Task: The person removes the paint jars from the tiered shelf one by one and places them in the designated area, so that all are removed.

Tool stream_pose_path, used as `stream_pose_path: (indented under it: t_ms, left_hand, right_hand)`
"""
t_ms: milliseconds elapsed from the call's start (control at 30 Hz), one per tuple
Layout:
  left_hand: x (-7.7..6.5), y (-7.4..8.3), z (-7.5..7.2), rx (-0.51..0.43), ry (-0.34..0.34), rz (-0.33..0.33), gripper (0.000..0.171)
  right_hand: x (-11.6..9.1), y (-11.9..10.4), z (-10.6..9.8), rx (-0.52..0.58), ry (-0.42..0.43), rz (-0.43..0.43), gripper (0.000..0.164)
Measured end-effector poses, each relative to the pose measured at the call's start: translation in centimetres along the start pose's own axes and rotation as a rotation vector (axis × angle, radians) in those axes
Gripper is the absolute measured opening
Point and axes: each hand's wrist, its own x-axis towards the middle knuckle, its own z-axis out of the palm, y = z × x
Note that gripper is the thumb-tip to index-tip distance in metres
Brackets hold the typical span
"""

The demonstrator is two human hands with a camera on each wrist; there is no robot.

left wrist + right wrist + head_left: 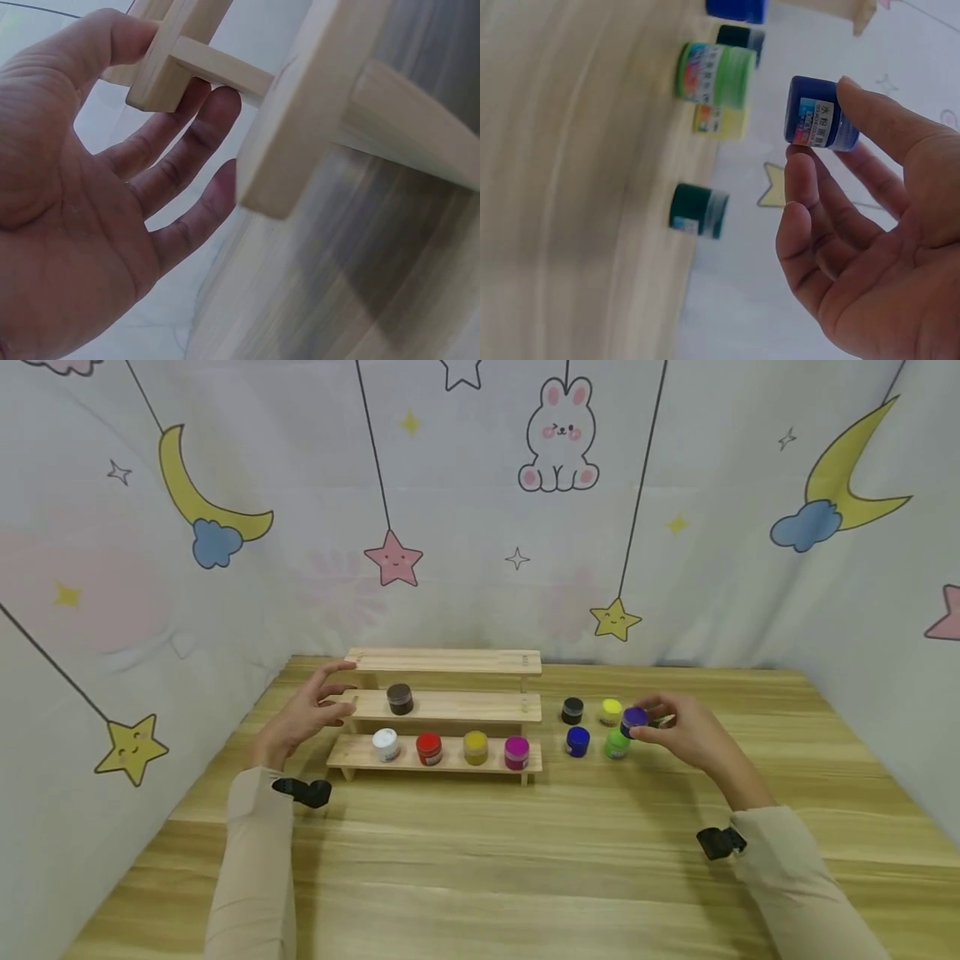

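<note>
My right hand [686,731] pinches a dark blue-violet paint jar [810,112] between thumb and fingers, raised off the table at the right. Close beneath and beside it stand a light green jar [617,744], a yellow jar [611,711], a blue jar [577,742] and a black-looking jar [572,710]. A dark green jar [697,211] shows in the right wrist view. At the left end of a three-tier wooden rack [465,706], my left hand [307,710] grips the middle shelf's end, its thumb on one side and fingers curled behind.
On the rack's bottom tier sit a white jar [386,744], a red jar [429,748], a dark yellow jar [476,747] and a magenta jar [517,752]. A brown-black jar [400,698] occupies the middle tier. A patterned curtain [480,527] hangs behind the wooden table [480,868].
</note>
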Motion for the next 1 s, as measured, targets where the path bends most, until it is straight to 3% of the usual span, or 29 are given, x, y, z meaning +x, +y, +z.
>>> stream_pose_path:
  t_ms: [300,533,1000]
  left_hand:
    - [-0.2,-0.2,0.1,-0.016,-0.001,-0.004,0.069]
    - [-0.2,-0.1,-0.1,-0.024,-0.009,-0.004,0.069]
    - [-0.3,-0.2,-0.1,-0.043,-0.017,0.008,0.07]
  right_hand:
    - [-0.8,2.6,-0.2,-0.021,0.003,0.041,0.047]
    - [-1.2,4.1,-0.3,-0.001,-0.043,0.096,0.048]
    - [-0.9,5.1,0.1,-0.034,-0.075,0.132,0.051]
